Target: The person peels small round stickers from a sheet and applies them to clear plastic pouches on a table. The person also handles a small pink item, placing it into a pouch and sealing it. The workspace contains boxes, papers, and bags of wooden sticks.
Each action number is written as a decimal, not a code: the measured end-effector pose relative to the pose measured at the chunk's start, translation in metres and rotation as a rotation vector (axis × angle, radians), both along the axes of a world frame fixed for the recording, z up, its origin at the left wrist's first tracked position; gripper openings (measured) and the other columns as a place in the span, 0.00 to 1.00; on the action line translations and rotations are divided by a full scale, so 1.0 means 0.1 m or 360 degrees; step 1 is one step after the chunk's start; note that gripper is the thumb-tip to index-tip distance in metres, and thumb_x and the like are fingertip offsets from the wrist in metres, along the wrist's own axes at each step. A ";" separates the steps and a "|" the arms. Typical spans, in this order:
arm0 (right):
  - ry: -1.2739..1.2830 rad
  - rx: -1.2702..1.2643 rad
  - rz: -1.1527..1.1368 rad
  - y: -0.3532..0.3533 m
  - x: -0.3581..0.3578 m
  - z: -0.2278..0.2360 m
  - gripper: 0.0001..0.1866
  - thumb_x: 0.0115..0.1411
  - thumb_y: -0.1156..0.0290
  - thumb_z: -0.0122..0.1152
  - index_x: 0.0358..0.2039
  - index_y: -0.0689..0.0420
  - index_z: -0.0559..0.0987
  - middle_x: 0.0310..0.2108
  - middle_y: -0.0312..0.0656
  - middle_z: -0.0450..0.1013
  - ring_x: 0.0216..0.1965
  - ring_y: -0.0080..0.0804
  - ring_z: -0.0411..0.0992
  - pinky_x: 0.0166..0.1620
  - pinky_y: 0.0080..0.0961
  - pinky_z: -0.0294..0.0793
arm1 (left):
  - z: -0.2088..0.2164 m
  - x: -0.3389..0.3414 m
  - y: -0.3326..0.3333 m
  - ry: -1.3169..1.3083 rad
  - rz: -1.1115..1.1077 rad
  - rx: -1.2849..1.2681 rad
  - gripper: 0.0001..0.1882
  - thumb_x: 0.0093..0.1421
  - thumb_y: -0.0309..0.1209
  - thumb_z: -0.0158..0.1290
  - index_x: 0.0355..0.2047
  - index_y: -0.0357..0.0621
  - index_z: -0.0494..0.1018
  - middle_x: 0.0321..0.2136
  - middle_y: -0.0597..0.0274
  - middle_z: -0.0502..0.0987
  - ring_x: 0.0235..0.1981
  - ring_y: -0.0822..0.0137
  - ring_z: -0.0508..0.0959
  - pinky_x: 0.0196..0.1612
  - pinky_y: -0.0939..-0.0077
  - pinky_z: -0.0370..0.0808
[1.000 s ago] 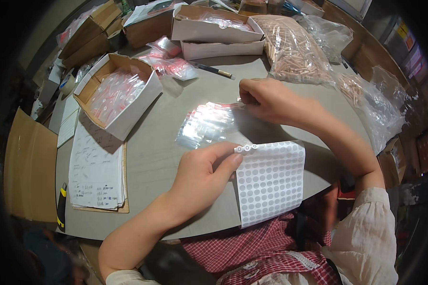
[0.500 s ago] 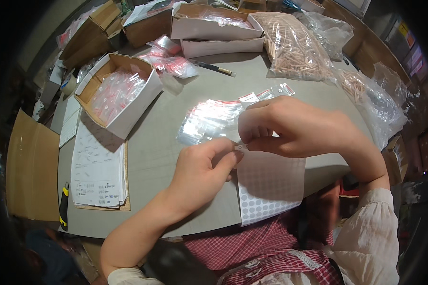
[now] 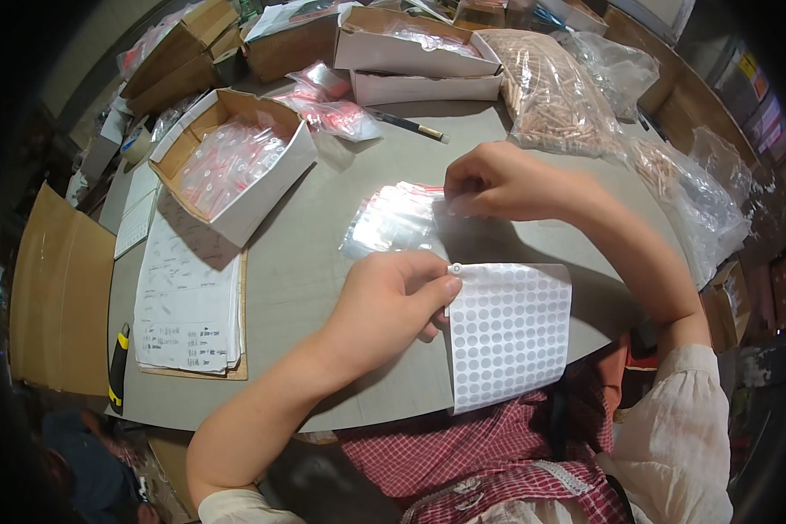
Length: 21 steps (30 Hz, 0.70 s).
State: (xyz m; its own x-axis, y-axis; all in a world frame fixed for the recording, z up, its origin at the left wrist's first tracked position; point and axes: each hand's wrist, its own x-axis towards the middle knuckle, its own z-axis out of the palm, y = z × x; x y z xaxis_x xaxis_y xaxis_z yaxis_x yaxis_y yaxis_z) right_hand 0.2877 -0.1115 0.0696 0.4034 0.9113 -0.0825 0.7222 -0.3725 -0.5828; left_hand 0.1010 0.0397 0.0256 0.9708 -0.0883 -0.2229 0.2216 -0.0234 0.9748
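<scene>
A white sheet of round grey stickers [image 3: 511, 327] hangs from my left hand [image 3: 384, 306], whose thumb and fingers pinch its upper left corner. One small round sticker with a ring mark shows beside the thumb. Above the sheet, my right hand [image 3: 502, 183] is closed, its fingers curled down at the right end of a fanned row of small clear zip bags [image 3: 393, 223] with red strips. Its fingertips are partly hidden, so I cannot make out what they hold. The bags lie overlapped on the grey table [image 3: 297, 314].
A white box of filled zip bags [image 3: 236, 166] stands left, beside papers on a clipboard [image 3: 188, 306] and a yellow-black cutter [image 3: 118, 367]. Behind are a pen [image 3: 410, 127], stacked white boxes [image 3: 424, 83] and a large bag of wooden pegs [image 3: 555, 96]. A person [image 3: 92, 463] is at lower left.
My right hand has moved away from the sticker sheet, up to the bags. The sheet's face, shaded before, is now lit. My left hand keeps its pinch; the view has shifted slightly.
</scene>
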 end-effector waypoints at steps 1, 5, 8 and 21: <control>-0.0093 0.0027 0.0065 0.05 -0.03 -0.02 0.13 0.58 0.66 0.66 0.35 0.65 0.83 0.29 0.49 0.81 0.30 0.41 0.79 0.37 0.35 0.77 | 0.00 0.00 0.00 0.0000 0.0002 0.0015 0.13 0.68 0.35 0.57 0.39 0.34 0.79 0.31 0.64 0.79 0.30 0.75 0.79 0.32 0.79 0.78; -0.0606 -0.0093 -0.0074 -0.01 0.00 -0.13 0.17 0.59 0.61 0.67 0.33 0.65 0.82 0.27 0.53 0.78 0.29 0.47 0.77 0.36 0.37 0.75 | 0.03 -0.01 -0.01 -0.0013 -0.0015 0.0061 0.13 0.68 0.35 0.57 0.38 0.34 0.79 0.30 0.64 0.79 0.30 0.76 0.79 0.32 0.80 0.78; -0.0409 -0.0520 -0.0165 -0.02 0.13 0.02 0.19 0.57 0.58 0.69 0.33 0.65 0.81 0.28 0.53 0.78 0.31 0.46 0.77 0.37 0.38 0.75 | 0.02 -0.03 0.00 -0.0024 -0.0010 0.0097 0.13 0.68 0.35 0.57 0.38 0.34 0.79 0.30 0.65 0.79 0.30 0.76 0.78 0.32 0.80 0.77; 0.0251 -0.0270 -0.0133 -0.12 0.28 -0.08 0.16 0.56 0.63 0.71 0.37 0.63 0.82 0.24 0.36 0.77 0.27 0.22 0.72 0.32 0.25 0.69 | 0.02 -0.02 -0.03 0.0009 -0.0035 0.0131 0.12 0.68 0.35 0.58 0.40 0.36 0.79 0.30 0.66 0.80 0.31 0.77 0.78 0.32 0.81 0.75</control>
State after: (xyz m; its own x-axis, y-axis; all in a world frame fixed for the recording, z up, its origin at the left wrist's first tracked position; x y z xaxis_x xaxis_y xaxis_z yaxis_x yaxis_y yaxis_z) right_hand 0.3158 -0.1238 0.0613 0.4469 0.8429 -0.2996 0.5896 -0.5294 -0.6100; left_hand 0.0987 0.0371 0.0272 0.9676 -0.0908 -0.2356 0.2256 -0.1085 0.9682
